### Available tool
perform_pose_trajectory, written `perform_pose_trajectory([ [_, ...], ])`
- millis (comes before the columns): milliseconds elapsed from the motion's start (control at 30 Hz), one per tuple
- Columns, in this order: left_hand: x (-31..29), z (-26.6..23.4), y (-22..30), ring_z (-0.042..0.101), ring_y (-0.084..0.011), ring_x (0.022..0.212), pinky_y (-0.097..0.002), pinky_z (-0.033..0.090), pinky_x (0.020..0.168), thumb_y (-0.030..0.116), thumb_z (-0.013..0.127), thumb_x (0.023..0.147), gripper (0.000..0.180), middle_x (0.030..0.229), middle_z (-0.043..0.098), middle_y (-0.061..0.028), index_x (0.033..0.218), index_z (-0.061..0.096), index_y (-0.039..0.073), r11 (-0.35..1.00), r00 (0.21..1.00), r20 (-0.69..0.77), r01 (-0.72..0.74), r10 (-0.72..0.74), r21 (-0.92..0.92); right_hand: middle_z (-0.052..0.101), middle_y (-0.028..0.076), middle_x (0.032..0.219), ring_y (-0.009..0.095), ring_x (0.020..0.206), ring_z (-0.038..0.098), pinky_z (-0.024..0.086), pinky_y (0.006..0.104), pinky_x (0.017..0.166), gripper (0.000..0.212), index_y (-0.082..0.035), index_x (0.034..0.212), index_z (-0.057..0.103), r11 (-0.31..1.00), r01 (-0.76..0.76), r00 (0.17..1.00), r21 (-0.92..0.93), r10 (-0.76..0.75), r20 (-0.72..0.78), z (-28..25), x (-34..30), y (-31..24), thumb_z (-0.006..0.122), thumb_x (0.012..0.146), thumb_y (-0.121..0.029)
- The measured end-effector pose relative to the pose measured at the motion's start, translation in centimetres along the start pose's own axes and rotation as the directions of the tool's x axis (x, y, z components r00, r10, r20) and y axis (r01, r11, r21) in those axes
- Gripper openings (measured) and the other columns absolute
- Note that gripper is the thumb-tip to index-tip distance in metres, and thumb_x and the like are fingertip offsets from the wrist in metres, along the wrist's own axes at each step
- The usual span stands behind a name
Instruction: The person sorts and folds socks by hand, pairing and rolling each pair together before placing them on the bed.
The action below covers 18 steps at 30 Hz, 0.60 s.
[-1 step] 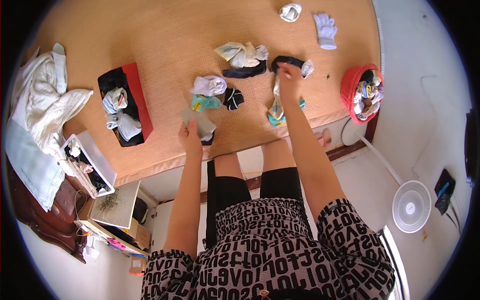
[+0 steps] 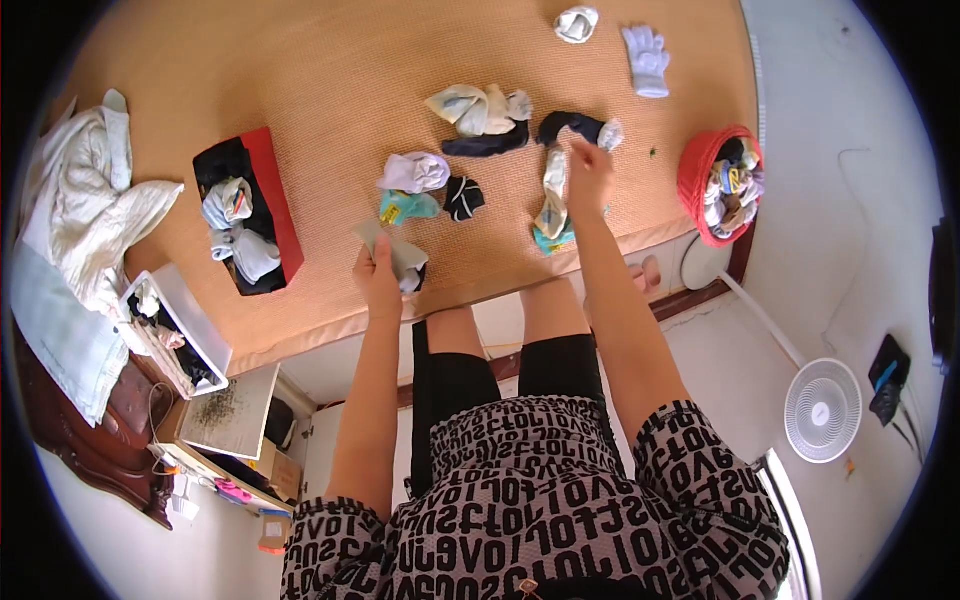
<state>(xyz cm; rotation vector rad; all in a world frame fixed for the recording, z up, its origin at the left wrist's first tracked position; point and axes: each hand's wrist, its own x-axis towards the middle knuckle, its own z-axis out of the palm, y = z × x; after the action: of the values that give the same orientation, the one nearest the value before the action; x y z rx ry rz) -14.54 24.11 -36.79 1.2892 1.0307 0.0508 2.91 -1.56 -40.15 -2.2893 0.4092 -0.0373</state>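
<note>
My left hand (image 2: 376, 278) pinches a pale grey sock (image 2: 405, 258) between thumb and fingers, above the near edge of the woven mat. A dark patch shows beneath that sock. Over on the right, my right hand (image 2: 592, 180) is closed, its fingers curled; anything inside them is hidden. Beside it lies a long whitish sock (image 2: 553, 192) with a teal sock (image 2: 553, 240) at its near end. A black sock (image 2: 572, 126) rests just beyond the hand. Between my hands are a lavender-white sock bundle (image 2: 414, 172), a teal sock with yellow (image 2: 407, 207) and a black striped sock (image 2: 464, 198).
Farther off are a cream sock bundle (image 2: 482, 108), a white roll (image 2: 576, 24) and a white glove (image 2: 647, 62). A red basket (image 2: 695, 180) of socks stands at right. At left are a red-and-black box (image 2: 276, 210), a white bin (image 2: 190, 310) and crumpled white cloth (image 2: 85, 200).
My right hand has shifted slightly toward me and to the right, uncovering more of the whitish sock and the black sock. The pale sock in my left hand has tilted a little.
</note>
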Motion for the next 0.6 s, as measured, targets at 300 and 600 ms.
perform_pose_trajectory([
  [300, -0.9, 1.9, -2.0, 0.054, -0.0108, 0.079, -0.0248, 0.044, 0.070, 0.030, 0.052, 0.091, 0.032, 0.091, 0.059, -0.0028, 0.102, 0.057, 0.000, 0.983, 0.973, 0.143, 0.183, -0.178, -0.020, 0.056, 0.014, 0.087, 0.027, 0.083, 0.054, 0.044, 0.0364, 0.073, 0.030, -0.004, 0.084, 0.063, 0.868, -0.065, 0.968, -0.492, 0.174, 0.179, -1.7, -7.8, 8.3, 0.069, 0.071, -0.030],
  [600, -2.1, 1.0, -2.9, 0.050, -0.0215, 0.108, -0.0349, 0.039, 0.093, 0.030, 0.045, 0.093, 0.042, 0.119, 0.051, -0.0096, 0.123, 0.043, 0.001, 0.926, 0.974, 0.085, 0.227, -0.211, -0.303, 0.053, 0.005, 0.071, 0.013, 0.058, 0.050, 0.042, 0.0267, 0.049, 0.015, -0.001, 0.096, 0.050, 0.779, -0.428, 0.903, 0.458, 0.393, 0.174, -4.5, -7.5, 6.9, 0.051, 0.086, -0.012],
])
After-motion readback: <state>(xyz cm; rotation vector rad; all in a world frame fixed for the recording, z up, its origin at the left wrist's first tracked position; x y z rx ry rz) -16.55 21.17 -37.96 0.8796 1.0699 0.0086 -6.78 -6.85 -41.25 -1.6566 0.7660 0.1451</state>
